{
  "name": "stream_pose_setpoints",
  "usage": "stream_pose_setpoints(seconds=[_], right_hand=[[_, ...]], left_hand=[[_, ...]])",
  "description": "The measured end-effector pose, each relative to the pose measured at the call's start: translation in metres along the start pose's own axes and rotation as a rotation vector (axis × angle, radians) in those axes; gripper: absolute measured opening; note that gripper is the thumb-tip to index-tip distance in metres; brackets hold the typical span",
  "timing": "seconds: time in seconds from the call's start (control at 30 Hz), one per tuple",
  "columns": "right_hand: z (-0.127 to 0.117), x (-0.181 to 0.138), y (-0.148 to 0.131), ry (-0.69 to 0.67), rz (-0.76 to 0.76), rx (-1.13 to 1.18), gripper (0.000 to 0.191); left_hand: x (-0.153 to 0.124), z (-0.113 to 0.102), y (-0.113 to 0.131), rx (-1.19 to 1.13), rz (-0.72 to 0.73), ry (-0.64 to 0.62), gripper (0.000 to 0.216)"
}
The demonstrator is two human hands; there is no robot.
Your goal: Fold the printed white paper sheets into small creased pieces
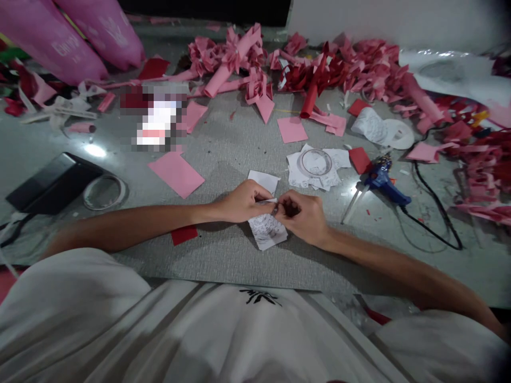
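Note:
A printed piece of white paper is held in front of me, just above the grey table. My left hand pinches its upper part between thumb and fingers. From the other side, my right hand grips the same paper with fingertips close to the left ones. Past the fingers lies a paler sheet of paper; whether it joins the printed piece I cannot tell. A roll of tape rests on several printed paper scraps beyond my right hand. Under my left forearm pokes out a red paper piece.
A blue glue gun with a black cord lies at right. Pink paper, a tape roll and a black box-shaped device are at left. Pink and red paper curls line the back, near pink bottles.

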State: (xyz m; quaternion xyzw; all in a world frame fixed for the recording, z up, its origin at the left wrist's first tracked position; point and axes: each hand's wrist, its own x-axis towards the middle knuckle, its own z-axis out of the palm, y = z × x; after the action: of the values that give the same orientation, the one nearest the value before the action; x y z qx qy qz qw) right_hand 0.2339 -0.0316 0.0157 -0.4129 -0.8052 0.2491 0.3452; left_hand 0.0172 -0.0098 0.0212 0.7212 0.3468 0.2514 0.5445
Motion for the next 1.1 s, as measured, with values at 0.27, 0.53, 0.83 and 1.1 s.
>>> stream_pose_setpoints(seconds=[0.27, 0.53, 0.83, 1.1], right_hand=[[-0.005, 0.003, 0.019, 0.095, 0.161, 0.033, 0.006], [-0.007, 0.008, 0.016, -0.101, 0.146, 0.277, 0.014], [-0.007, 0.009, 0.016, -0.111, 0.109, 0.262, 0.01], [-0.008, 0.01, 0.012, -0.086, 0.033, 0.187, 0.009]], left_hand=[[-0.004, -0.004, -0.005, -0.033, -0.054, 0.031, 0.044], [0.001, -0.007, -0.005, -0.031, -0.063, -0.011, 0.042], [0.001, -0.004, -0.002, 0.015, -0.057, 0.014, 0.041], [0.001, -0.003, -0.002, 0.055, -0.059, 0.024, 0.043]])
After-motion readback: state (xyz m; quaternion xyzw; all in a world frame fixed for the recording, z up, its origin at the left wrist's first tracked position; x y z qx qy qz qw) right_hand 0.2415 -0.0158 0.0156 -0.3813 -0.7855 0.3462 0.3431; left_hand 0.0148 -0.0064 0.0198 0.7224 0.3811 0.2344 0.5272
